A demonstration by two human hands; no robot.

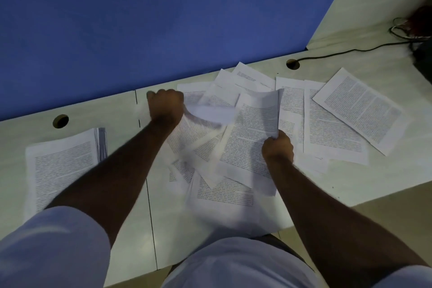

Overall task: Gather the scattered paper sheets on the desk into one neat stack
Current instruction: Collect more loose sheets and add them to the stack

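Sheets [254,133] strewn mid-desk [140,206], light, limp, slippery; left hand [166,106] fisted on curling edges, right hand [277,147] pinching one sheet's edge; judged best gripped at squared edges.

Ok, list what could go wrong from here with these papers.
The left hand grips a curled sheet; it may crease or tear. The right hand holds only an edge of the loose bundle, so sheets might slip out. The lowest sheet overhangs the desk edge and could fall.
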